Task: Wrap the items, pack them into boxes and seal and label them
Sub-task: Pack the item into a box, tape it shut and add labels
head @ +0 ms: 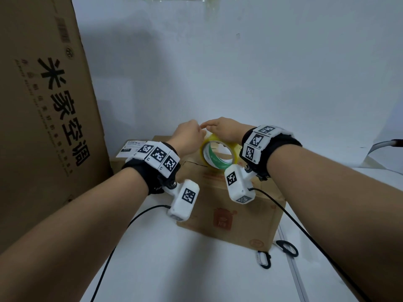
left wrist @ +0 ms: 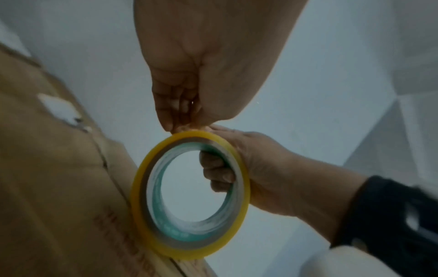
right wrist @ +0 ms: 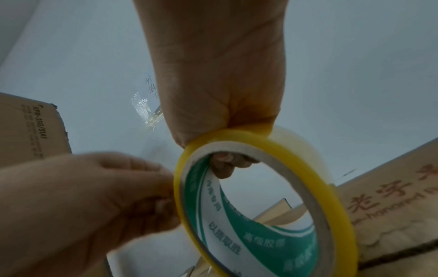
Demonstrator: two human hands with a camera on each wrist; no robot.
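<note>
The person's two bare forearms reach in from the bottom of the head view, each wrist wrapped in a black band set with white blocks of black square code marks; the right band's blocks read R1 and R2. Black cables trail from the wrist cameras across the white table (head: 152, 269). Near the right forearm, black-handled scissors (head: 286, 247) lie on the table beside the front corner of a small cardboard box (head: 229, 214), with a carabiner-like clip (head: 264, 259) just in front of them.

The box has closed top flaps and faded red printing: a jar-like emblem on the front, and, in the right wrist view, Chinese characters above Latin letters that seem to read "honored". Over the box top the right hand (head: 224, 130) grips a roll of yellowish clear tape (head: 219, 154), fingers curled through its core. The core's inner lining is white and green with Chinese characters. The left hand (head: 189, 136) pinches at the roll's outer rim with thumb and fingertips; whether it holds a tape end I cannot tell.

Behind the left wrist lies a white printed label (head: 133, 148), its text too small to read. At far left stands a large cardboard carton (head: 43, 105) printed in bold black "米家空调"; the right wrist view shows "KFR-35G/S1A1" on it.
</note>
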